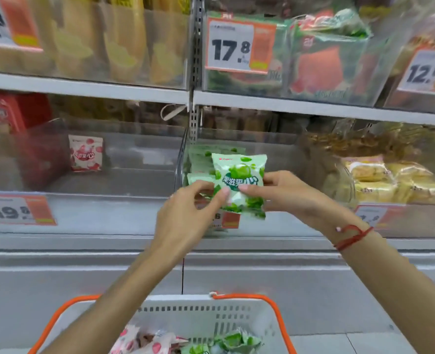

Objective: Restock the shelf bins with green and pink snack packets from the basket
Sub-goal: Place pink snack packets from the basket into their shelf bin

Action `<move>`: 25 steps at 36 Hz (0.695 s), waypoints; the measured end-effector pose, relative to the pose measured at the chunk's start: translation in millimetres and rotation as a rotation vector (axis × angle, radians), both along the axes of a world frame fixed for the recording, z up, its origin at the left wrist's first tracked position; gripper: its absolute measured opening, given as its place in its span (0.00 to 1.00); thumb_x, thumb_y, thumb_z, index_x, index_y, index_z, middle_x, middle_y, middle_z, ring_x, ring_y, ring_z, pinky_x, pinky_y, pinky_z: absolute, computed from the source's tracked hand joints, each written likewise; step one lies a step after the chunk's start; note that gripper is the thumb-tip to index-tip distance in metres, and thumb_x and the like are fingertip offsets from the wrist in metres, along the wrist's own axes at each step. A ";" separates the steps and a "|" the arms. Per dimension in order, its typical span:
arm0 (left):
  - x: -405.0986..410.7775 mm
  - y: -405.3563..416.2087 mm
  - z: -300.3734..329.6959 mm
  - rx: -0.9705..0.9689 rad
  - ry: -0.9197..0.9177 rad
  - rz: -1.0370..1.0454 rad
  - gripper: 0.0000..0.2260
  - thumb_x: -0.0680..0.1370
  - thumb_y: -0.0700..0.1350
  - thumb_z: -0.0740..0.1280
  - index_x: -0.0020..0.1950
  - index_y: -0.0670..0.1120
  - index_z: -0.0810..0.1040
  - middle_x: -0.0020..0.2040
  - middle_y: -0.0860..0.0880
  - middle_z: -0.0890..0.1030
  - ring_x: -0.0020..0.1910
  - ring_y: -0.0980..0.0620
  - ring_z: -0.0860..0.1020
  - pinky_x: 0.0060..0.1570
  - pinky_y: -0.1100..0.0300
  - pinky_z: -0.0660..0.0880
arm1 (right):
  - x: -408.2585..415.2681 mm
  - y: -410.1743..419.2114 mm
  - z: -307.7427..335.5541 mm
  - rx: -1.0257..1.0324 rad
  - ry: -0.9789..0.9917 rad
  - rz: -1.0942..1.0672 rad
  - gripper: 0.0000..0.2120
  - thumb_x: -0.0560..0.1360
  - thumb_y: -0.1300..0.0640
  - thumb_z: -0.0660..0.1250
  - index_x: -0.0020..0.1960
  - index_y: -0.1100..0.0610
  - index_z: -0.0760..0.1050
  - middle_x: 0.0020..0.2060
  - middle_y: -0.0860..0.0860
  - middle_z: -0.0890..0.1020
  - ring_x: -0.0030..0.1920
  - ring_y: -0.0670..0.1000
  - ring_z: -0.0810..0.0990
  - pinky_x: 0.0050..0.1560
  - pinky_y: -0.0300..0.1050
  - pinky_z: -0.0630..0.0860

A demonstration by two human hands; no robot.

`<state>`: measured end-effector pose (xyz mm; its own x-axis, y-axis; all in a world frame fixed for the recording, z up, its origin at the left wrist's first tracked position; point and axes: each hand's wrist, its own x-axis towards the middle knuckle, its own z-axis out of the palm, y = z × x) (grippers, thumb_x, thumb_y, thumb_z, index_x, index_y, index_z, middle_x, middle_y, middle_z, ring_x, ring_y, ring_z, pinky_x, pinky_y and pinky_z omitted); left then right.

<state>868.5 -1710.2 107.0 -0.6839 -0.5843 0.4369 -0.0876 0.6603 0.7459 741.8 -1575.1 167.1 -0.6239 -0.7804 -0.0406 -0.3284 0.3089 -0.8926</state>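
I hold one green snack packet (239, 183) upright in front of the middle clear shelf bin (282, 149). My left hand (188, 208) pinches its left edge and my right hand (285, 192) pinches its right side. Behind it, several green packets (201, 162) stand stacked in that bin. A single pink packet (86, 153) stands in the clear bin to the left (134, 154). Below, the white basket with orange handles (236, 318) holds pink packets (145, 341) and green packets (231, 341).
Price tags hang on the bin fronts, 19.8 (17, 209) at left and 17.8 (239, 44) above. Yellow packets (390, 180) fill the bin to the right. A red box (9, 111) sits at far left. Grey shelf ledges (236, 254) run below the bins.
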 end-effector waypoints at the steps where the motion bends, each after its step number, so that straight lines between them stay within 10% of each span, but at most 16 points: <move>1: -3.8 -4.1 7.7 -0.110 0.004 0.027 0.18 0.75 0.66 0.60 0.52 0.56 0.80 0.44 0.63 0.80 0.48 0.60 0.76 0.51 0.56 0.73 | -13.2 0.7 7.9 0.024 -0.001 -0.034 0.13 0.73 0.53 0.71 0.55 0.58 0.81 0.49 0.51 0.85 0.50 0.49 0.83 0.54 0.43 0.78; 8: -40.7 -43.4 11.6 -0.741 -0.141 0.098 0.09 0.77 0.51 0.64 0.55 0.53 0.79 0.51 0.56 0.81 0.53 0.52 0.77 0.55 0.58 0.57 | -109.0 -11.7 13.6 0.131 0.074 -0.357 0.18 0.73 0.56 0.72 0.58 0.64 0.76 0.54 0.56 0.82 0.49 0.50 0.79 0.50 0.45 0.76; 19: -48.0 -49.6 -2.5 -0.907 -0.184 0.139 0.19 0.79 0.48 0.51 0.40 0.53 0.80 0.42 0.58 0.80 0.46 0.53 0.75 0.59 0.56 0.61 | -151.4 -109.3 -46.8 0.266 0.043 -0.258 0.26 0.71 0.54 0.74 0.64 0.61 0.70 0.61 0.55 0.77 0.55 0.53 0.77 0.46 0.44 0.77; 25: -49.1 -49.8 -2.9 -0.952 -0.206 0.169 0.19 0.79 0.48 0.51 0.39 0.53 0.80 0.42 0.56 0.81 0.46 0.52 0.75 0.59 0.55 0.61 | -149.9 -123.3 -34.9 0.581 0.538 -0.265 0.28 0.69 0.40 0.72 0.53 0.63 0.70 0.46 0.57 0.78 0.41 0.54 0.81 0.41 0.46 0.78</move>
